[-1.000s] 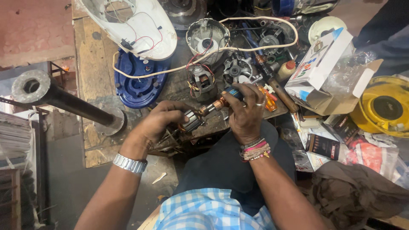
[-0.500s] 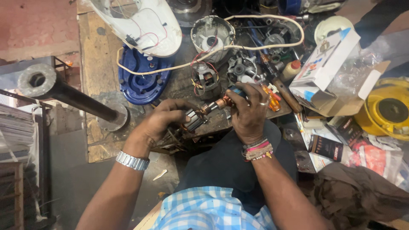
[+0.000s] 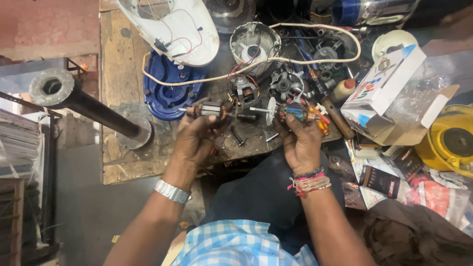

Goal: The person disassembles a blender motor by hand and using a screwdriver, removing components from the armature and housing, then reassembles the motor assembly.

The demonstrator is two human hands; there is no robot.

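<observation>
My left hand (image 3: 197, 140) grips a small motor armature (image 3: 204, 110) with copper windings, held level above the dirty wooden bench (image 3: 118, 98). My right hand (image 3: 301, 140) holds a second armature (image 3: 290, 112) with a white fan disc and a thin shaft pointing left toward the first one. The two armatures are apart, with a short gap between them. A metal watch band sits on my left wrist, and coloured threads are on my right wrist.
Behind my hands lie a blue motor base (image 3: 167, 93), a white appliance shell (image 3: 172, 27), a grey motor housing (image 3: 253, 44), a cream cable (image 3: 305, 56) and several motor parts. Cardboard boxes (image 3: 389, 93) and a yellow housing (image 3: 451, 143) stand right. A dark pipe (image 3: 84, 106) sticks out left.
Earlier both hands held parts close together as one cluster. Now the hands have drawn apart, each holding its own armature, and the view has shifted slightly.
</observation>
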